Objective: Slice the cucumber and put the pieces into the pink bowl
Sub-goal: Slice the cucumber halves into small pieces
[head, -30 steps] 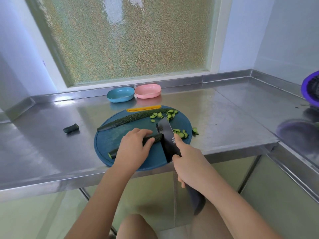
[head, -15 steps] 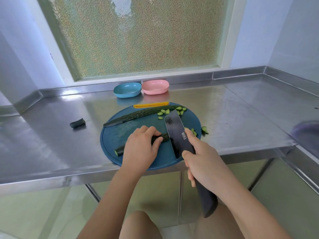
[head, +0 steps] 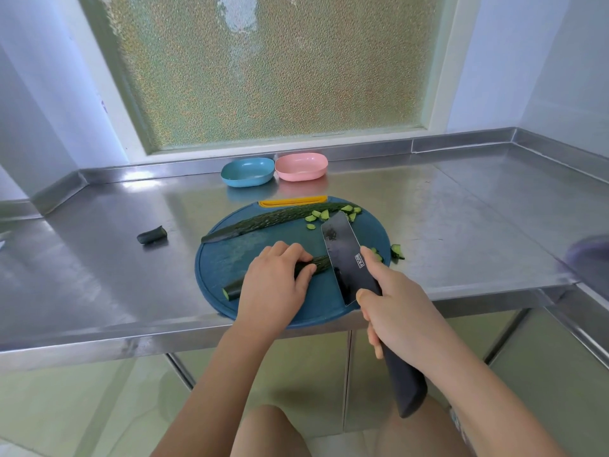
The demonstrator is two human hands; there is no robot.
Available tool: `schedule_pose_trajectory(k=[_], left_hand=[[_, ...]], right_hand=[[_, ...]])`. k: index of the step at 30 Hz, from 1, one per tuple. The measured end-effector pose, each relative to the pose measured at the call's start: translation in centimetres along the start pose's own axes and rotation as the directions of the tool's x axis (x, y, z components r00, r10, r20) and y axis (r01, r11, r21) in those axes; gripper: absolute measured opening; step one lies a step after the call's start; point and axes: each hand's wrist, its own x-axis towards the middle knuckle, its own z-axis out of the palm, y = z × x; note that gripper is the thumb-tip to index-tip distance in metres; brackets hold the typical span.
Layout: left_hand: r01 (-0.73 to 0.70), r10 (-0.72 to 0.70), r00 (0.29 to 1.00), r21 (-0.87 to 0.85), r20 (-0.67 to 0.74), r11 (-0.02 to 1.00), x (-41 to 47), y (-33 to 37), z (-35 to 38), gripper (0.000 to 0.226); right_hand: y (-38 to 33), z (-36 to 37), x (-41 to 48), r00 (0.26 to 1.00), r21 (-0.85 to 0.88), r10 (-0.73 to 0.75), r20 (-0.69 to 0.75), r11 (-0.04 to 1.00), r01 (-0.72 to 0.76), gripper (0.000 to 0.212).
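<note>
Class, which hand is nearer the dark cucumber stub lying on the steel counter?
Left. The left hand, holding a cucumber strip, is right of the dark cucumber stub; the right hand, gripping the black knife, is farther right.

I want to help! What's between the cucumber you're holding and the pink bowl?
Head view: the other cucumber half, cut pieces, the board's yellow handle, then bare counter.

Bowls: two, blue bowl (head: 247, 172), pink bowl (head: 301, 166)
Cucumber halves: two, far cucumber half (head: 273, 219), near cucumber half (head: 321, 263)
Cucumber stub (head: 151, 234): one
Cut pieces (head: 321, 215): roughly a dozen
Knife (head: 342, 255): one
Cutting board (head: 224, 258): one
Hands: two, left hand (head: 273, 285), right hand (head: 398, 315)
</note>
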Motion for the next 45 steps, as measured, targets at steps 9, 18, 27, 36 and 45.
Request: schedule_pose_trajectory(k=[9, 18, 27, 36, 45], left_hand=[[0.000, 0.001, 1.000, -0.014, 0.015, 1.000, 0.2, 0.0, -0.1, 0.018], [-0.002, 0.002, 1.000, -0.028, 0.012, 1.000, 0.2, -0.1, -0.1, 0.018], [-0.020, 0.020, 1.000, -0.029, -0.007, 0.999, 0.3, -0.2, 0.1, 0.016], [-0.008, 0.008, 0.999, -0.018, -0.031, 1.000, 0.0, -0.1, 0.1, 0.016], [-0.011, 0.011, 1.000, -0.014, -0.025, 1.000, 0.0, -0.1, 0.0, 0.016]], right_hand=[[0.3, -0.5, 0.5, 0.999, 0.095, 0.001, 0.053, 0.995, -0.006, 0.072], [0.7, -0.5, 0.7, 0.998, 0.142, -0.023, 0.055, 0.990, 0.015, 0.070], [-0.2, 1.0, 1.5, 0.999, -0.048, -0.008, 0.042, 0.999, 0.010, 0.069], [-0.6, 0.1, -0.1, 0.999, -0.185, 0.012, 0.050, 0.983, -0.003, 0.067], [-0.5, 0.0, -0.1, 1.000, 0.019, 0.003, -0.010, 1.000, -0.003, 0.071]])
